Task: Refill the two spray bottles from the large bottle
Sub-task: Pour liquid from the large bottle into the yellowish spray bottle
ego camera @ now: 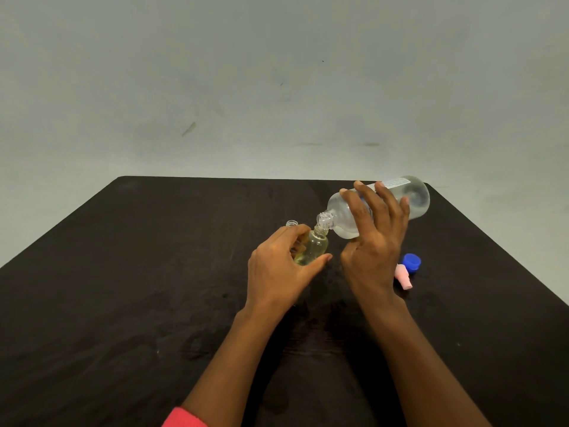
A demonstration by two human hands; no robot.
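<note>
Dark tabletop (pixel 154 288). Large bottle (pixel 412 198) is tilted and uncapped, a little liquid inside, its mouth at the neck of the small spray bottle (pixel 314 248). Right grip (pixel 374 238) curls around the large bottle. Left grip (pixel 277 269) holds the small spray bottle upright. Second open bottle (pixel 291 223) sits behind the left grip, mostly hidden. Blue cap (pixel 411 262) touches pink spray top (pixel 404 277), beside the right wrist.
</note>
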